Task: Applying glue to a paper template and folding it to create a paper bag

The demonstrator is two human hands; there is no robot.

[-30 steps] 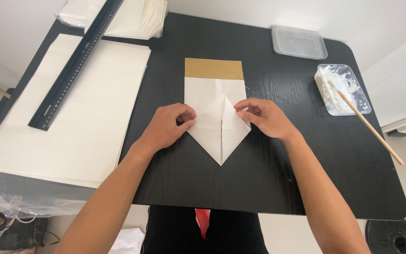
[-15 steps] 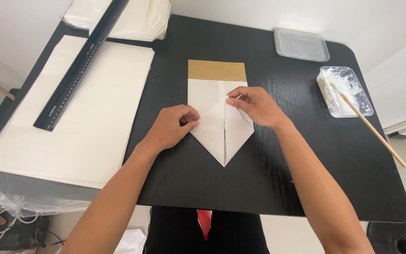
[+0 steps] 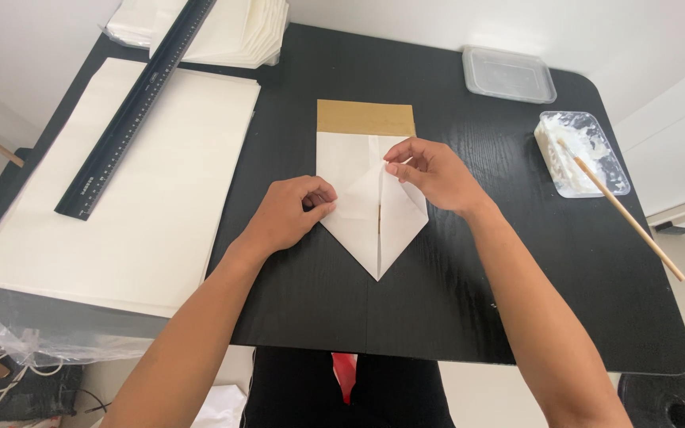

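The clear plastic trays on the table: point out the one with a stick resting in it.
It is the open tray at the right edge, smeared with white paste, with a wooden stick leaning out. The other container, farther back, is lidded and holds no stick.

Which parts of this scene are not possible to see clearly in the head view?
- Paper: the left hand and right hand cover parts of its folds.
- Ruler: top end cut off by the picture edge; its marks are too small.
- Tray: the white contents are blurred.
- Stick: its tip is buried in the tray.
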